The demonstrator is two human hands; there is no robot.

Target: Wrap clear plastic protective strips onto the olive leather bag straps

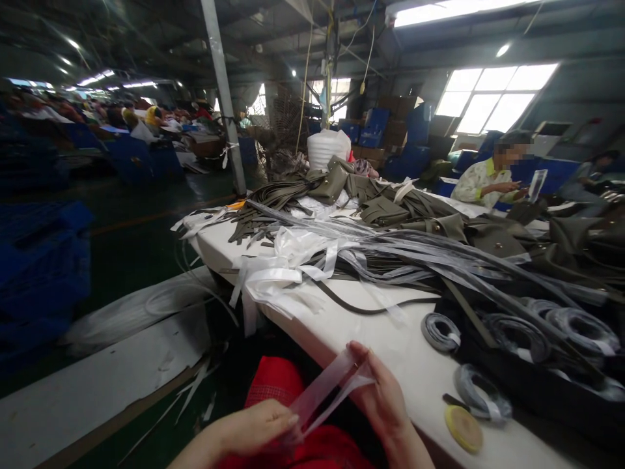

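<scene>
A clear, thin plastic strip [319, 391] is stretched between my two hands, above my red-clothed lap. My left hand [266, 423] pinches its lower end between thumb and fingers. At the upper end my right hand [374, 381] has its fingers closed round the plastic, close to the table edge. Just right of that hand, on the table, lie a coiled dark strap [440, 332] with a white band, another wrapped coil [481, 394] and a round yellow-rimmed roll [463, 428].
The white table [336, 326] bears long plastic-sleeved straps [390, 244], white strips [273, 280] and olive bag pieces [332, 182]. More coils [517, 337] lie at right. A co-worker [493, 176] sits across the table. Blue crates [43, 273] and a metal pole [222, 91] stand left.
</scene>
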